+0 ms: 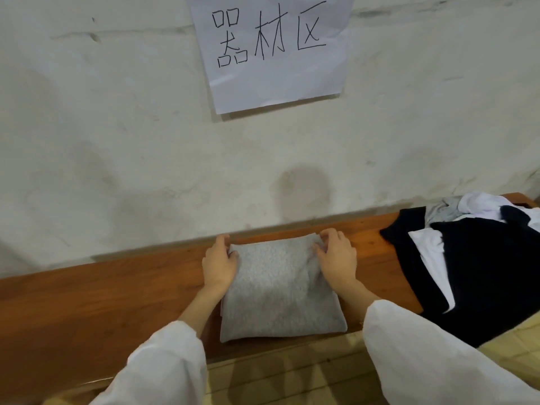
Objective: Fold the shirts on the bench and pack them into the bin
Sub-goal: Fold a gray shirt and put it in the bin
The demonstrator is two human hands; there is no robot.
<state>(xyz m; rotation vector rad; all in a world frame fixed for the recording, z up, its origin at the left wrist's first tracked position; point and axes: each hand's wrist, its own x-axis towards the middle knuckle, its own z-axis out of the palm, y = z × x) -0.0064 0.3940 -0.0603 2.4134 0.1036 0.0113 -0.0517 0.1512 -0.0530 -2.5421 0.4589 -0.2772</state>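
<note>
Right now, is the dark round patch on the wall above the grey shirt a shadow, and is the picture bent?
Head view: soft-edged patch, likely the wearer's head shadow; wide-angle bends the bench edge; image slightly soft.

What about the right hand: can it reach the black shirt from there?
Probably yes. The right hand pinches a far corner of the grey shirt, so it must let go first. The black shirt lies just to its right on the bench, with nothing between.
</note>
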